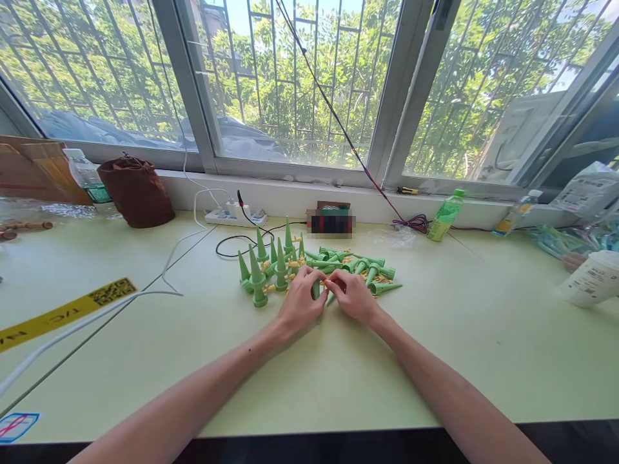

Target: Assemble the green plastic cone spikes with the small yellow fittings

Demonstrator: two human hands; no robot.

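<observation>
My left hand (298, 303) is closed around a green plant watering spike (316, 290) with a tapered body, its tip pointing down toward the table. At its upper end, the fingertips of my right hand (355, 298) pinch a small yellow valve piece (324, 283), mostly hidden by the fingers. The two hands meet fingertip to fingertip. Just left of them, several green spikes (256, 277) stand point up on their caps, with yellow valves sticking out sideways. Behind and right of my right hand lies a loose heap of green spikes (373, 273) mixed with yellow parts.
A power strip (251, 218) and a blurred dark box (331, 222) lie at the table's back. A brown pouch (137, 192) stands left, a green bottle (445, 216) right, and a white cup (592, 278) far right. A white cable (167, 267) crosses the pale table (435, 361).
</observation>
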